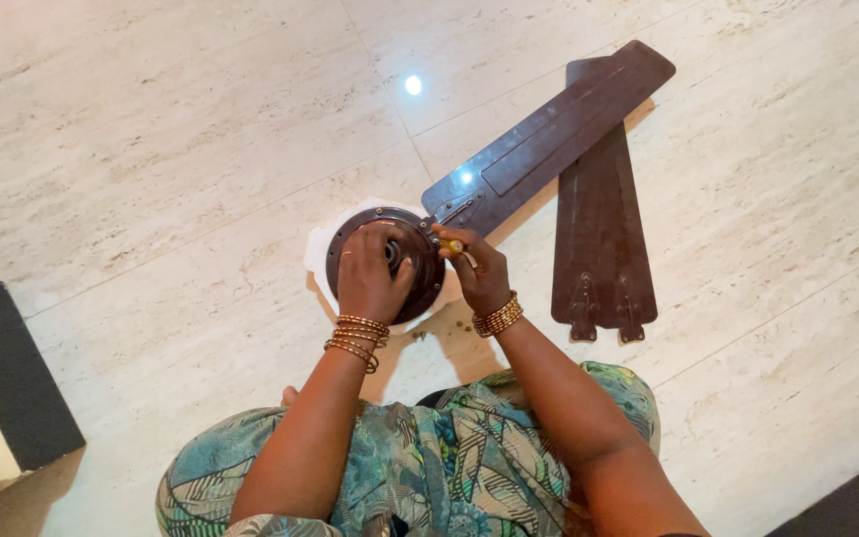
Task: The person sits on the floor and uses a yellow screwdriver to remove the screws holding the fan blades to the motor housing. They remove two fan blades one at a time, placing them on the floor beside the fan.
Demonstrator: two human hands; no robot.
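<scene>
A dark brown ceiling-fan motor hub [418, 261] lies on a white foam piece [322, 249] on the marble floor. My left hand [370, 273] rests flat on top of the hub, fingers spread over its centre. One brown fan blade [549, 134] is joined to the hub's right edge and points up and to the right. My right hand [474, 270] is at that joint, shut on a small yellow-handled screwdriver [453, 245] whose tip is hidden by my fingers.
Two more brown blades [601, 219] lie stacked on the floor to the right, brackets toward me. A few small screws [418, 335] lie by my wrists. A dark floor border [7, 368] runs at the left, another at the bottom right.
</scene>
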